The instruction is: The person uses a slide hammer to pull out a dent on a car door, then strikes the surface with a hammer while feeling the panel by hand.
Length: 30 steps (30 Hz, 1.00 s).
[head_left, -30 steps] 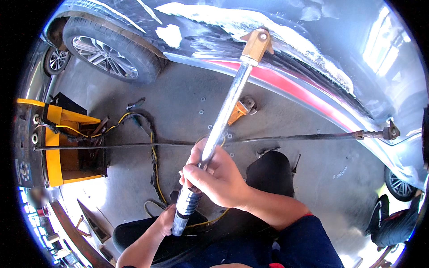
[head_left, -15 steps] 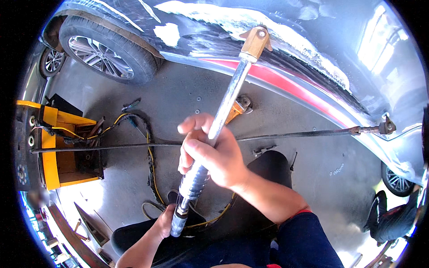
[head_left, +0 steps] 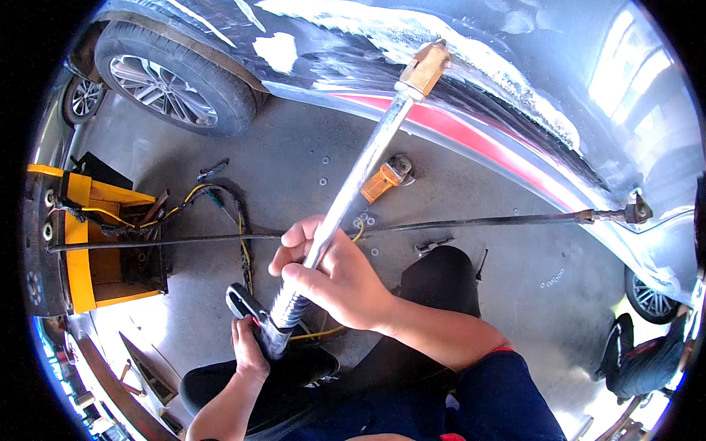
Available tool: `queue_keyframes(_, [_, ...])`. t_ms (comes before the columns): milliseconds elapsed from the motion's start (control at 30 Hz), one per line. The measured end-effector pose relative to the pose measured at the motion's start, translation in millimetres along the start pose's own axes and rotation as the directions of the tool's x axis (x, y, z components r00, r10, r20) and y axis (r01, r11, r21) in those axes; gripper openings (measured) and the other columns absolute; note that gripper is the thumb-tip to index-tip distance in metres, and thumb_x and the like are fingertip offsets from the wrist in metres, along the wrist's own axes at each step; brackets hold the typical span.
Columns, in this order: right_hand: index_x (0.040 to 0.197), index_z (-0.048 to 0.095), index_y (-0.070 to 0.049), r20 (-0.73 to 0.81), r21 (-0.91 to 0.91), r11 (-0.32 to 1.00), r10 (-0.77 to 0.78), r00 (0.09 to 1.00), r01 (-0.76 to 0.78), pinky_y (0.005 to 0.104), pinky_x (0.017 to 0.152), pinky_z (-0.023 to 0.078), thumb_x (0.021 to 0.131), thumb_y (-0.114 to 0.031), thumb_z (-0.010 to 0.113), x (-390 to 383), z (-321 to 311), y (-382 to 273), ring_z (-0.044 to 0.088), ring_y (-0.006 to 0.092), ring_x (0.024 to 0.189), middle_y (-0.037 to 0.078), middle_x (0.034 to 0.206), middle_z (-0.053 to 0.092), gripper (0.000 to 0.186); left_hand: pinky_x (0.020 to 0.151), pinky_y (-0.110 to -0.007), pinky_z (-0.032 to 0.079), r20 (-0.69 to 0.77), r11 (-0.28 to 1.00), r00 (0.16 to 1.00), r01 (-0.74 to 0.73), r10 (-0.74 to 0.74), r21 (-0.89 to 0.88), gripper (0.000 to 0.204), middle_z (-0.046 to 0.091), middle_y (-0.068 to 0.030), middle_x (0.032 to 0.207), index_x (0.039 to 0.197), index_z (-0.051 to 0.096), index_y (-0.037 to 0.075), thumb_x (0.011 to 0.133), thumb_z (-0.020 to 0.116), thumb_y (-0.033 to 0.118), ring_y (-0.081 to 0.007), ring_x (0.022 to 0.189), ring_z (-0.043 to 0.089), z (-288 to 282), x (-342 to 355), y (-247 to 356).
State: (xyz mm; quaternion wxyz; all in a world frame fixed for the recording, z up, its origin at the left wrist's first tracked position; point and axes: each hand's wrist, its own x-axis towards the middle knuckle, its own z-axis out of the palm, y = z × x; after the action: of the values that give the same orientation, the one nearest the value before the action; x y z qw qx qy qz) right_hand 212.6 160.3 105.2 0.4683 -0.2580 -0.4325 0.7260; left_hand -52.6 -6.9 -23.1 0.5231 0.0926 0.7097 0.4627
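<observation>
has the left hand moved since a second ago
Yes: the left hand has shifted left and slightly up in the picture, nearer the yellow-and-black cabinet.

Slide-hammer puller [head_left: 355, 191]: long, straight chrome rod [head_left: 388, 131], brass-coloured block head [head_left: 424, 70] at far end, ribbed metal sleeve [head_left: 288, 306] and black loop-shaped handle [head_left: 240, 300] at near end. Held aslant, far end leaning right. Right hand [head_left: 337, 283] curls round rod just above sleeve; left hand [head_left: 248, 349] grips handle. Head overlaps grey, white-smeared car side panel [head_left: 559, 44], inward from panel's lower edge; contact unclear.
</observation>
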Motion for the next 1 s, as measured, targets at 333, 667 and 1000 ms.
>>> queue_keyframes(333, [0.111,0.045,-0.009,0.103,0.224,0.972,0.044,0.994,-0.066,0.0422,0.096,0.048,0.104,-0.008,0.048,-20,-5,-3,0.062,0.0161,0.098,0.007,0.095,0.06,0.007,0.067,-0.032,0.053,0.353,0.832,0.757,0.458,-0.55,0.315,0.035,0.068,-0.0076,0.09,0.108,0.065,0.005,0.103,0.041,0.03,-0.017,0.077,0.065,18,-22,5])
queue_keyframes(667, [0.11,0.046,-0.008,0.092,0.223,0.971,0.063,0.994,-0.082,0.0416,0.096,0.049,0.103,-0.008,0.051,-16,-8,-15,0.063,0.015,0.094,0.007,0.092,0.061,0.008,0.064,-0.032,0.053,0.347,0.801,0.732,0.462,-0.587,0.381,0.038,0.068,-0.0083,0.084,0.103,0.066,0.003,0.1,0.04,0.031,-0.0187,0.072,0.066,39,-43,32])
queue_keyframes(1000, [0.115,0.052,-0.003,0.025,0.338,0.941,0.01,1.0,-0.018,0.0358,0.067,0.056,0.099,-0.008,0.059,10,-6,-18,0.066,0.018,0.069,0.007,0.082,0.062,0.019,0.075,-0.034,0.052,0.307,0.809,0.75,0.523,-0.586,0.267,0.044,0.067,-0.0081,0.094,0.116,0.06,0.005,0.102,0.036,0.039,-0.0186,0.082,0.064,28,-45,23])
